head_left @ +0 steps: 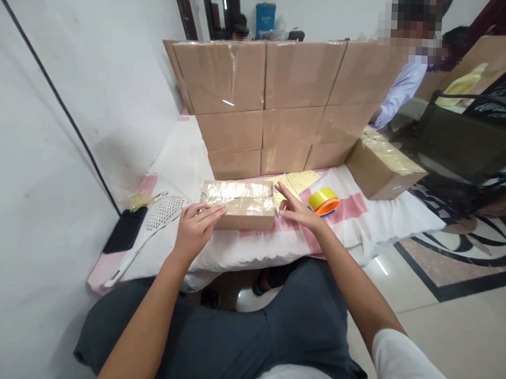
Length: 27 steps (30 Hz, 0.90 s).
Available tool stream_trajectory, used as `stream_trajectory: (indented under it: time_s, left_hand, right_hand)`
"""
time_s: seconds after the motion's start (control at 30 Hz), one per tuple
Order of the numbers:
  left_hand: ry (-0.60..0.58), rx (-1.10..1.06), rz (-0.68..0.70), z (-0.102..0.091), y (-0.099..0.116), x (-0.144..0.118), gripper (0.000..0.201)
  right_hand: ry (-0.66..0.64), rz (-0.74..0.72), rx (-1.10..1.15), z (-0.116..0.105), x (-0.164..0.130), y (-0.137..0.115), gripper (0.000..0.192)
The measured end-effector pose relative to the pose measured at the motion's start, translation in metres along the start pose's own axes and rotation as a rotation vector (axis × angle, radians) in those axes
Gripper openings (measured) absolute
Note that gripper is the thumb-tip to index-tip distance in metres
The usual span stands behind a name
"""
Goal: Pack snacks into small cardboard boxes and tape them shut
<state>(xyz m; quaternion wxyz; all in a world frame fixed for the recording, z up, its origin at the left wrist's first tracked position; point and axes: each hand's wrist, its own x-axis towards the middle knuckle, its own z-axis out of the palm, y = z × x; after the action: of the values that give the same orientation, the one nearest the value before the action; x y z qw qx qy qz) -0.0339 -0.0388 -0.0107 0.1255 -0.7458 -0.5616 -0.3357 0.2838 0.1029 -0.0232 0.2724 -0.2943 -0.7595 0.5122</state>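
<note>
A small brown cardboard box (pixel 239 203) with shiny tape across its top lies on a white and pink mattress (pixel 187 164) in front of me. My left hand (pixel 196 229) rests on the box's near left corner, fingers laid along its front edge. My right hand (pixel 297 209) touches the box's right end with fingers spread. A yellow and orange tape roll (pixel 324 201) lies just right of my right hand. Yellow dotted sheets (pixel 301 180) lie behind the box.
A wall of stacked cardboard boxes (pixel 282 101) stands behind. Another taped box (pixel 382 167) sits at the right. A white perforated spatula (pixel 151 227) and a black phone (pixel 125 230) lie at the left near the wall. A person (pixel 402 84) sits behind the boxes. A dark bag (pixel 465 137) stands on the floor.
</note>
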Motion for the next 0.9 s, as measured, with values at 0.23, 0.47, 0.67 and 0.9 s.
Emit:
stream_trajectory:
  time_s: [0.23,0.47,0.67,0.9]
  left_hand:
    - [0.045,0.104,0.096,0.000,-0.007,-0.016,0.040]
    - [0.148,0.149,0.128,-0.005,-0.011,-0.028,0.049]
    - [0.061,0.157,0.141,-0.003,-0.001,-0.029,0.045]
    - [0.059,0.243,0.293,-0.001,-0.005,-0.027,0.063]
  right_hand:
    - [0.088,-0.063,-0.067,0.033,-0.001,0.009,0.152]
    - [0.342,0.012,0.201,0.039,-0.077,0.005,0.124]
    - [0.513,-0.009,0.127,0.042,-0.115,0.004,0.114]
    - [1.372,-0.267,0.110,-0.026,-0.232,0.015,0.072]
